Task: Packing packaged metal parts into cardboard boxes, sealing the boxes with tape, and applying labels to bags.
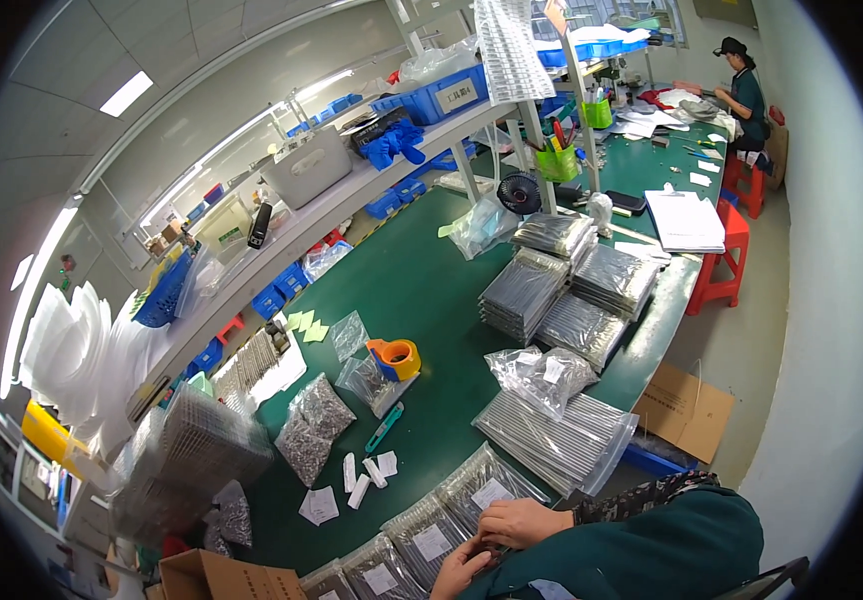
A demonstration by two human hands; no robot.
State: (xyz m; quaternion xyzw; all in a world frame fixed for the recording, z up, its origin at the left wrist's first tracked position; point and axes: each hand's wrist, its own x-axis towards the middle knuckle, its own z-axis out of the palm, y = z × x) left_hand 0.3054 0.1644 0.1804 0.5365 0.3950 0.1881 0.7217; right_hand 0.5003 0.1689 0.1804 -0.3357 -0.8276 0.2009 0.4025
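Observation:
At the near edge of the green table, my right hand point(523, 522) lies over a clear bag of thin grey rods point(456, 487) bearing a white label. Its fingers are bent and pressed together. My left hand point(461, 570) meets it from below, thumb and fingers drawn in, just beside a second labelled bag of rods point(413, 530). Whatever lies between the fingertips is too small or hidden to make out. More labelled bags point(366, 562) continue the row to the left. Beyond my right hand lies a larger bag of long silvery rods point(551, 440).
Crumpled clear plastic point(551, 375) rests behind the long rods, before stacked rod packs point(526, 290). Mid-table are an orange tape dispenser point(393, 358), a teal utility knife point(385, 427) and bags of small metal parts point(311, 425). A cardboard box point(226, 578) stands near left. Another person point(741, 95) sits far right.

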